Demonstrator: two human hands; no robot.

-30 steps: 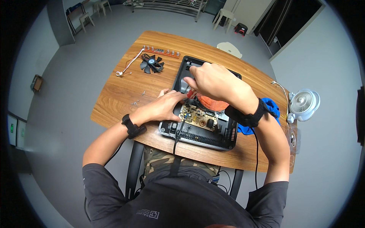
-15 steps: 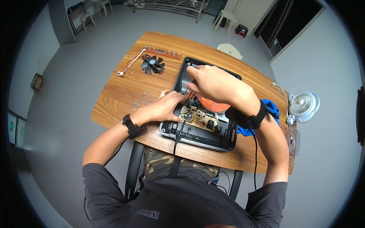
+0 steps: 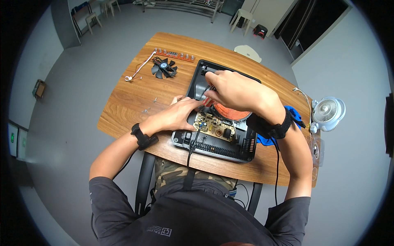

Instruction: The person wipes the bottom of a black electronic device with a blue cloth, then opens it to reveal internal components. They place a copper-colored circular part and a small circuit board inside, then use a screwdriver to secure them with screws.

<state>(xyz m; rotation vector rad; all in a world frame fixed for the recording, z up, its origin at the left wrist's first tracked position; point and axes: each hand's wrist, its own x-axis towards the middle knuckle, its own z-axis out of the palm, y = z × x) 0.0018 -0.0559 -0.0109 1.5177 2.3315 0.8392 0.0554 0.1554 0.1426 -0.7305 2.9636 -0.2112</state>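
Note:
The opened black housing (image 3: pixel 246 155) of an induction cooker lies on the table in front of me. A tan circuit board (image 3: pixel 212 126) sits in its near half, with a round copper coil (image 3: pixel 230 113) just beyond. My right hand (image 3: pixel 232 88) reaches over the coil, closed around the red-and-dark handle of a screwdriver (image 3: pixel 208 99). The screwdriver's tip is hidden. My left hand (image 3: pixel 182 115) rests at the left edge of the board, thumb and fingers apart, its fingertips close to the screwdriver's lower end.
Farther left on the table lie a black fan (image 3: pixel 164 68), a red button board (image 3: pixel 174 55) with a white cable (image 3: pixel 141 69), and several loose screws (image 3: pixel 145 110). To the right are a blue cloth (image 3: pixel 266 140) and a small white fan (image 3: pixel 328 112) at the table's edge.
My right hand has turned slightly and shifted a little to the right, showing more of the red handle. My left hand stays in nearly the same place.

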